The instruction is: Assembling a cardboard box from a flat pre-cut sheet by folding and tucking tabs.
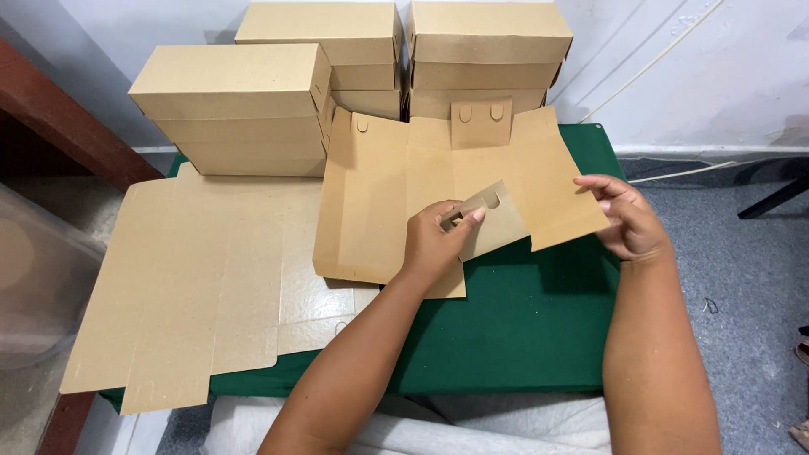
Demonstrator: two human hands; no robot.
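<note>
A flat brown cardboard blank (396, 194) lies at the centre of the frame on a counter covered with green cloth (522, 320). The blank is unfolded; its creases run from top to bottom, and a tab with two slots stands up at its top edge.

The left hand (438, 240) sits just below centre. Its thumb and fingers pinch a small slotted flap (493, 221), which is folded up and over toward the middle of the blank. The fingers are curled, with the thumb tip on the upper face of the flap.

The right hand (628, 219) is at centre right. It grips the right edge of the blank's outer panel (560, 194), fingers on top and slightly bent. That panel is tilted off the cloth, and a shadow shows beneath it.

A second blank (194, 286), larger and also unfolded, lies flat at lower left. It overhangs the counter's left and near edges, and the first blank overlaps its right margin.

Assembled boxes (244, 109) of the same cardboard stand along the top of the frame: one stack at upper left, two more stacks at top centre, all with lids shut, touching one another and set against a pale wall (725, 76). The first blank's top edge leans against the centre stacks.

Grey floor (742, 286) fills the right side. A clear plastic bin (34, 278) sits at the left edge.
</note>
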